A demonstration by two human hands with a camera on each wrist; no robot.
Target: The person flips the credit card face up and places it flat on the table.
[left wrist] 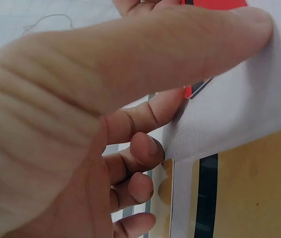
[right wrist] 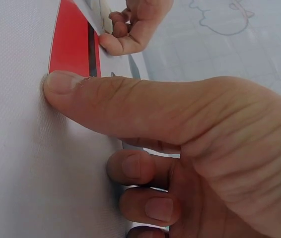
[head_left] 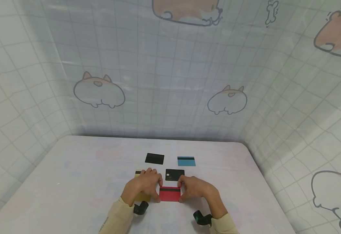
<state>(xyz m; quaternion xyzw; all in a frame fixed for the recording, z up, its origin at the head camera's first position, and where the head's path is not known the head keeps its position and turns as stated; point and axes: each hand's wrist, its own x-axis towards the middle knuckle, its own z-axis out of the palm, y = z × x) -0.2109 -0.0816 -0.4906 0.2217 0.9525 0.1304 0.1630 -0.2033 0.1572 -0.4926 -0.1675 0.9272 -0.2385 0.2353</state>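
A red card (head_left: 170, 195) with a black stripe along its far edge lies flat on the table. My left hand (head_left: 147, 182) holds its left end, thumb at the near corner and index finger at the far corner. At the opposite end my right hand (head_left: 195, 187) grips the card the same way. In the left wrist view, the thumb partly covers the red card (left wrist: 215, 4). A gold card (left wrist: 259, 183) with a black stripe lies below the left hand. Another gold card (head_left: 137, 173) is mostly hidden beneath that hand's fingers.
Just beyond the red card lies a black card (head_left: 173, 175) with a chip. Farther back are a plain black card (head_left: 154, 158) and a blue striped card (head_left: 186, 161). A patterned curtain (head_left: 164, 97) rises behind the white tabletop (head_left: 80, 182) and along both sides.
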